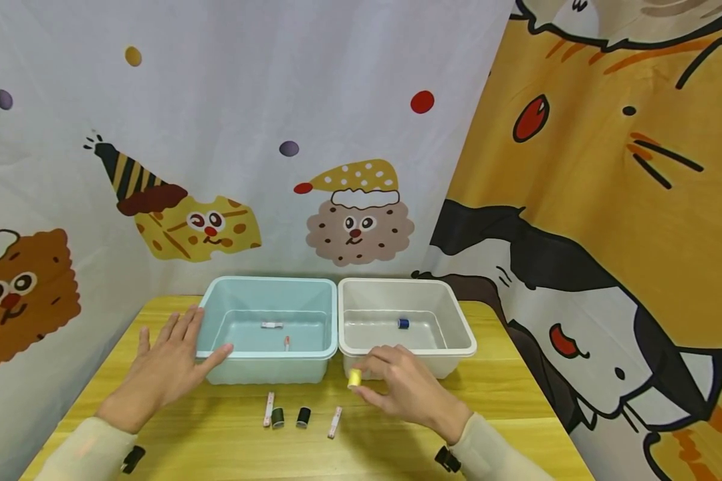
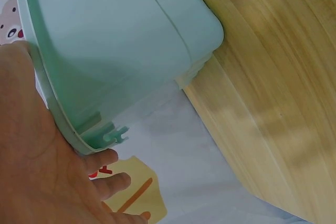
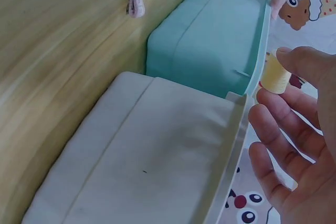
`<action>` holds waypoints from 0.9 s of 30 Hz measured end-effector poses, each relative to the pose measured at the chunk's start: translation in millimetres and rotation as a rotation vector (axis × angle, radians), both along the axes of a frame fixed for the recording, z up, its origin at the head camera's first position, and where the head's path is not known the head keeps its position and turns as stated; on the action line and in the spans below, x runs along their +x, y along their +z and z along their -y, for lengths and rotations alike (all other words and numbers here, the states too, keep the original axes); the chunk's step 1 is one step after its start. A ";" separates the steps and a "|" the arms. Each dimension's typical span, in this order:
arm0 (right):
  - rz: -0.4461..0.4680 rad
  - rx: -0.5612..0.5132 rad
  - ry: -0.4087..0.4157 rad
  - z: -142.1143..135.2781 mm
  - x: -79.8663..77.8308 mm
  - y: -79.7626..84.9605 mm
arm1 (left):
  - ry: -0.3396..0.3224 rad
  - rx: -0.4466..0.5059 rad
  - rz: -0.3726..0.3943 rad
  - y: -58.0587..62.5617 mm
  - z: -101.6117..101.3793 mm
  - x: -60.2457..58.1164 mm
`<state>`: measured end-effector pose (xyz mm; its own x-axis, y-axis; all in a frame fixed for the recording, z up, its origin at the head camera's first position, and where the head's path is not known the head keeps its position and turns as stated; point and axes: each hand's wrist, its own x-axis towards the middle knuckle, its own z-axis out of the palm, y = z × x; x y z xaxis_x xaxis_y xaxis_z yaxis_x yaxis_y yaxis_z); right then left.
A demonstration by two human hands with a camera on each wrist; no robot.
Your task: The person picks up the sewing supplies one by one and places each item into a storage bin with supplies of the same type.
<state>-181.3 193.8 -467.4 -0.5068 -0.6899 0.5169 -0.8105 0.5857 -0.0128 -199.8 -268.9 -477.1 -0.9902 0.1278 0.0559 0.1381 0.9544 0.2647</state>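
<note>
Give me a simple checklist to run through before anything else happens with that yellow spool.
1. Yellow spool pinched in the right grip: ok, held between thumb and fingers.
2. Pinch firm enough: cannot tell from still pictures.
3. Spool over the white bin's opening: not ok; in the head view it shows in front of the front wall.
4. Room inside that bin: ok, only a dark-blue spool shows there.
5. Left grip free of spools: ok, it lies at the light-blue bin's rim, fingers extended.
</note>
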 end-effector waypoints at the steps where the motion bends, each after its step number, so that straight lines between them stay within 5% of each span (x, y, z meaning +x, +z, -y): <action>1: 0.000 -0.003 0.001 0.1 -0.2 1.6 | 0.000 0.000 -0.002 -0.1 -0.1 0.1; 27: -0.020 -0.049 0.019 -3.0 -12.3 22.1 | 0.001 0.002 -0.003 -0.1 -0.3 0.4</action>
<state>-193.6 196.8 -445.2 -0.4831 -0.6727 0.5605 -0.8216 0.5696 -0.0245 -199.5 -268.6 -477.2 -0.9902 0.1266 0.0594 0.1380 0.9539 0.2667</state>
